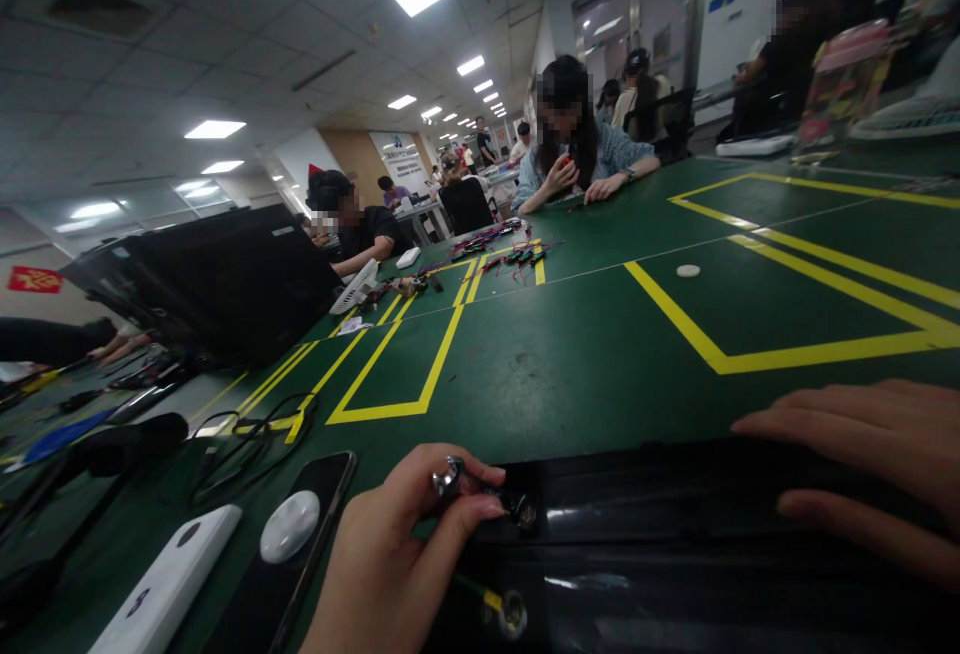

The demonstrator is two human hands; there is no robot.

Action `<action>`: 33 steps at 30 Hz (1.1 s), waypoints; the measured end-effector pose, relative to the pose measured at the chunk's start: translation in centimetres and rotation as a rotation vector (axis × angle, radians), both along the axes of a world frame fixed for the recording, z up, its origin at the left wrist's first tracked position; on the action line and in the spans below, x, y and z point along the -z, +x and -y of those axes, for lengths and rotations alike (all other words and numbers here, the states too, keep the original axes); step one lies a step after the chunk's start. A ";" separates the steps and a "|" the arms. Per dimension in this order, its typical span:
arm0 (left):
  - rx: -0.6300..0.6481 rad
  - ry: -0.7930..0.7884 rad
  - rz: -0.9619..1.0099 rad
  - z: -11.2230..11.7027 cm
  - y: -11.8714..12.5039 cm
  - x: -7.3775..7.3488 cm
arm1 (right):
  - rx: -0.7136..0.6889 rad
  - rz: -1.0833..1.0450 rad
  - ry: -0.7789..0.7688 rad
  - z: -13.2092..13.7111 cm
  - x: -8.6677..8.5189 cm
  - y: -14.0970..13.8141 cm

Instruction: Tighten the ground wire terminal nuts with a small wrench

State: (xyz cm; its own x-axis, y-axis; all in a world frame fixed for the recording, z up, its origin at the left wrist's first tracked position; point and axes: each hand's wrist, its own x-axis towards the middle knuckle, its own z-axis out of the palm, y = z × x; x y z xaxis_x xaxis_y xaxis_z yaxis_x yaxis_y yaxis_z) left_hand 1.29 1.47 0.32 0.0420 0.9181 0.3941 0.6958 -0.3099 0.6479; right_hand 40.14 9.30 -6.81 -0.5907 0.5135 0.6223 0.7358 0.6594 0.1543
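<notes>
- My green bench (570,374) stretched ahead, its yellow tape boxes probably marking work places.
- A glossy black sheet (645,504) lay along its near edge.
- My right hand (847,464) rested on that sheet, fingers loosely apart, gripping nothing.
- My left hand (382,554) pinched a metal snap connector (450,479) between thumb and fingers.
</notes>
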 end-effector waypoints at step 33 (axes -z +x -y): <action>-0.172 -0.012 0.285 0.6 0.7 -0.6 | 0.003 -0.002 0.023 -0.2 0.3 -0.1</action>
State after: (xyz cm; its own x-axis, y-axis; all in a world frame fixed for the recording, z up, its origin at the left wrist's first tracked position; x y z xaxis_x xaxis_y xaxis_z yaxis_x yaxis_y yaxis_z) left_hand 2.04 0.86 0.95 -0.2247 0.9069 0.3564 0.5277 -0.1943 0.8269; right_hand 40.01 9.46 -7.13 -0.5875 0.5012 0.6353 0.7384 0.6532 0.1676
